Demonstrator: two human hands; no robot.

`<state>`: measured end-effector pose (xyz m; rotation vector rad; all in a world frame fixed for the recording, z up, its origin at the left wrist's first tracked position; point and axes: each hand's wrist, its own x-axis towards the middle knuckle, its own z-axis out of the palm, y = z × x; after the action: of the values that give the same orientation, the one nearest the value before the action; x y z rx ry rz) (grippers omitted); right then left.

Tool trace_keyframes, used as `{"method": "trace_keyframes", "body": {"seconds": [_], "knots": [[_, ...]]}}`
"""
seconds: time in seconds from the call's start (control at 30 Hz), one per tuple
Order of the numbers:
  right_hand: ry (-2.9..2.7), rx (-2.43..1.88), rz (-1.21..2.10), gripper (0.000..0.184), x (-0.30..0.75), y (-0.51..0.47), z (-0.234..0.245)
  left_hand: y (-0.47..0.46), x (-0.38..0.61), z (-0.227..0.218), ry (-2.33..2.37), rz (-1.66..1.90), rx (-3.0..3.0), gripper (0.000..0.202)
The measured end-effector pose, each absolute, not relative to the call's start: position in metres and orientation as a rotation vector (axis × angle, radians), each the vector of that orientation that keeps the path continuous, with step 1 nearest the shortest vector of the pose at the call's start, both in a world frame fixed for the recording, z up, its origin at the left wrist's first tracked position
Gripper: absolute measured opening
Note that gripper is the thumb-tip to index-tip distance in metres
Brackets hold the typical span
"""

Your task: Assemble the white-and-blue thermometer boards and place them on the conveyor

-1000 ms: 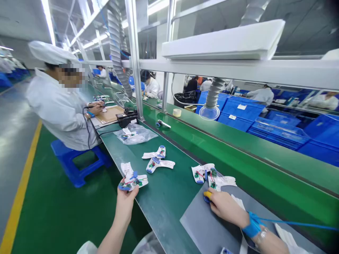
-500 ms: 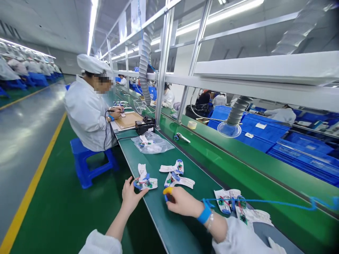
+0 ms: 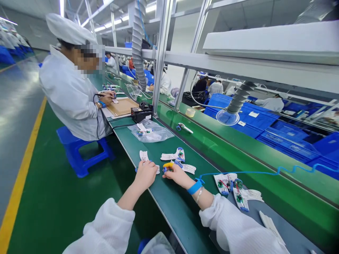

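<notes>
My left hand [image 3: 145,175] is curled over a white gun-shaped plastic housing half [image 3: 143,156] and hides most of it, with its handle pointing away. Just to the right, my right hand [image 3: 178,175] pinches a small blue part [image 3: 165,169]; a yellow finger cot covers one finger. Beyond the right hand lies another housing half [image 3: 188,168] with a blue piece on it, partly hidden by the fingers. Behind that rests a third housing half [image 3: 173,155] with a green circuit board and red wire. A blue strap [image 3: 194,187] circles my right wrist.
A clear plastic bag [image 3: 159,133] with parts lies farther up the green bench. More wired housings [image 3: 247,197] sit at right, near a blue coiled cord [image 3: 254,173]. A co-worker [image 3: 70,88] sits at left beside a black device [image 3: 141,113]. A suction hood [image 3: 227,116] hangs above.
My left hand has moved from the side of the housing half to over it, covering its circuit board. My right hand has shifted closer to my left with the blue part. The view has turned slightly.
</notes>
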<state>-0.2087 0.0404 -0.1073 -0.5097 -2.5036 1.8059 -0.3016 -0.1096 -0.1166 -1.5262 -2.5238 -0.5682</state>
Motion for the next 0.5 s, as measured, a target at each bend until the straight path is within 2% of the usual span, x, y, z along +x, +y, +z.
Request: {"method": "trace_keyframes", "body": {"seconds": [0.2,0.37,0.5], "knots": [[-2.407,-0.577,1.884,0.024,-0.204,0.047,-0.105,-0.111,-0.313,-0.115,-2.591,-0.53,-1.597,0.031],[-2.401,-0.537,1.858,0.033,-0.209,0.033,-0.106,-0.109,-0.317,-0.112,-2.627,-0.52,-1.643,0.022],[-2.461,-0.537,1.781,0.03,-0.218,0.026,-0.114,-0.105,-0.32,-0.111,-2.64,-0.506,-1.663,0.019]]}}
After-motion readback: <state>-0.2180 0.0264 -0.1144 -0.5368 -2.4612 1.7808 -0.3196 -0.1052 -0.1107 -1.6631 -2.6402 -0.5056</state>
